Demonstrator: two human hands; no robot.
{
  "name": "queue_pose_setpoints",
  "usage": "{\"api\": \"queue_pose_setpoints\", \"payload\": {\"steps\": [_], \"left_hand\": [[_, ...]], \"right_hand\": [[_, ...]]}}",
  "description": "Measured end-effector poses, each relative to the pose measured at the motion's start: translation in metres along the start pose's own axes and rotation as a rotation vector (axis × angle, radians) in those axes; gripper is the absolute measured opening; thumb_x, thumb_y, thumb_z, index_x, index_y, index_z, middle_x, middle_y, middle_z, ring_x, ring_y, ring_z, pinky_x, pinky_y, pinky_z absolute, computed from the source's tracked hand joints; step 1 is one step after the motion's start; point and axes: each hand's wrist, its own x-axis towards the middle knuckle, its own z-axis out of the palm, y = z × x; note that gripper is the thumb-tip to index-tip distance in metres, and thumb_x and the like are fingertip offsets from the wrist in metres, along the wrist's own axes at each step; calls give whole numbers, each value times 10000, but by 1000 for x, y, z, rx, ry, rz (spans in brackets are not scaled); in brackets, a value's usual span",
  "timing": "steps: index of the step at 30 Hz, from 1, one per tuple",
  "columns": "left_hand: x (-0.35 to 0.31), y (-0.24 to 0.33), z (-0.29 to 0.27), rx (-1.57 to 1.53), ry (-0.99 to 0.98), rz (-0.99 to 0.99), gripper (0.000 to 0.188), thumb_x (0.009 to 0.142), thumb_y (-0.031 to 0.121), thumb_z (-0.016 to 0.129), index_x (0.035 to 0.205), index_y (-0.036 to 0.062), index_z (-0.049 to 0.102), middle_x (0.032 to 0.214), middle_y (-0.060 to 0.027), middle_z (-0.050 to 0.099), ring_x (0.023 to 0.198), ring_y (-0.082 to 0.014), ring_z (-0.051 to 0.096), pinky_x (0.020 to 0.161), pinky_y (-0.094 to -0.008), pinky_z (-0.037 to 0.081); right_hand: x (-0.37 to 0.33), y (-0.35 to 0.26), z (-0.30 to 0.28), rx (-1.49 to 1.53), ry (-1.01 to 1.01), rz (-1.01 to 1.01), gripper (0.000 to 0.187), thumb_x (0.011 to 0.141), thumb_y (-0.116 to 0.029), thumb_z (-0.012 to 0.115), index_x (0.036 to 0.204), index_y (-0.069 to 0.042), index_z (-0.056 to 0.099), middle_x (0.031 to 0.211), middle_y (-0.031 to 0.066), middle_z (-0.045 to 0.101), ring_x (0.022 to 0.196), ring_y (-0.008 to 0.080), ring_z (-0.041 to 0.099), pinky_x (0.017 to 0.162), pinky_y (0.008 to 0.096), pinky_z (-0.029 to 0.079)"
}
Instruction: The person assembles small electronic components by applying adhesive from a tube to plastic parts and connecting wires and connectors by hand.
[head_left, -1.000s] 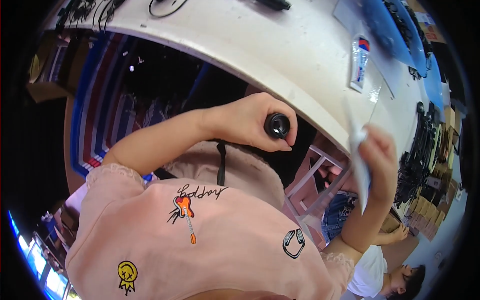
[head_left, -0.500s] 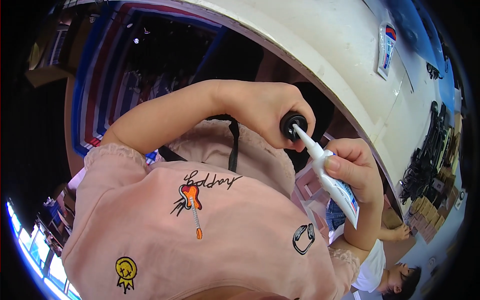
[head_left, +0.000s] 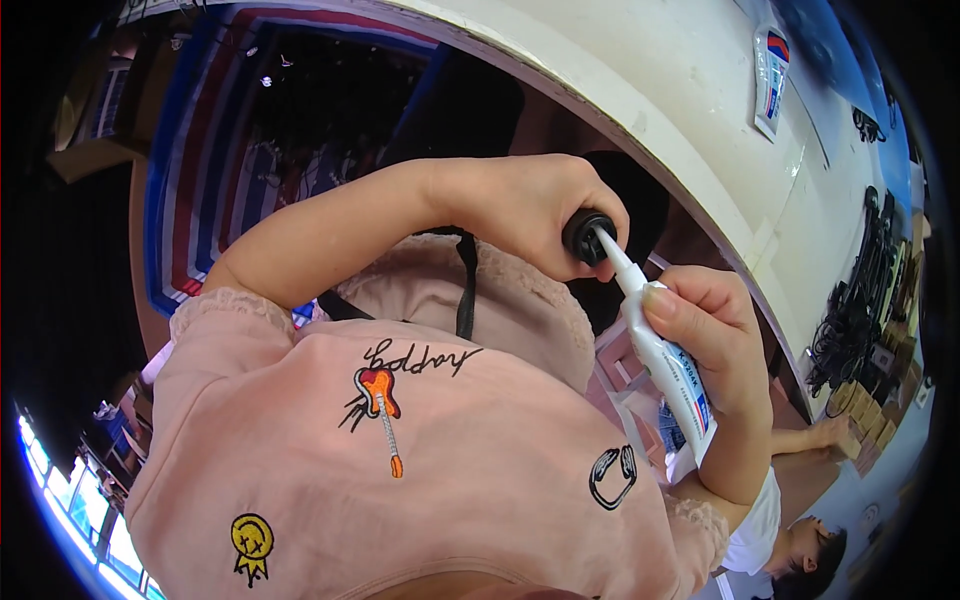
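My left hand (head_left: 525,205) is closed round a small black cylindrical part (head_left: 578,238), whose hollow round end faces the right. Between the thumb and fingers of my right hand (head_left: 712,318) is a white glue tube (head_left: 668,365) with blue and red print. Its long white nozzle (head_left: 619,256) points up and left, and the tip meets or enters the black part's opening. Whether glue is coming out cannot be seen. Both hands are held in front of my pink top, short of the table edge.
A pale worktable (head_left: 690,125) curves across the upper right. On it lie another white tube (head_left: 771,85), black cables (head_left: 848,295) and small cardboard boxes (head_left: 862,412). A co-worker (head_left: 765,530) sits at lower right. A striped bag (head_left: 215,140) with dark parts stands at upper left.
The black part has tilted slightly in my left hand, and the glue tube has turned a little with its nozzle. The co-worker's hand has moved right to the small boxes.
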Motion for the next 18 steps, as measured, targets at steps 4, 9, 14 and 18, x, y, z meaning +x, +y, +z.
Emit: {"api": "queue_pose_setpoints", "payload": {"steps": [4,9,14,18], "left_hand": [[2,6,0,33,27,-23,133,670,23,667,791,42,615,677,-19,594,613,-78,536,552,-217,424],[7,10,4,-23,62,-20,131,701,35,688,806,37,609,693,-6,589,626,-70,530,563,-214,428],[15,21,7,-79,147,21,243,693,84,743,878,40,591,823,-10,590,756,-84,544,660,-219,442],[19,27,11,-54,230,129,282,701,131,749,904,39,578,839,-24,582,789,-104,540,715,-244,447]], "right_hand": [[-3,-8,-4,-43,21,18,237,853,-185,584,695,-10,599,571,-10,544,476,15,440,416,182,305],[-4,-1,-19,161,28,105,224,856,-209,565,788,-5,627,599,20,579,468,38,489,415,177,352],[5,27,-51,332,-267,-85,258,817,-254,598,819,3,604,614,25,570,446,34,471,413,177,366],[1,41,-55,335,-198,-355,243,821,-248,588,763,-12,577,621,16,541,493,60,471,456,192,372]]}}
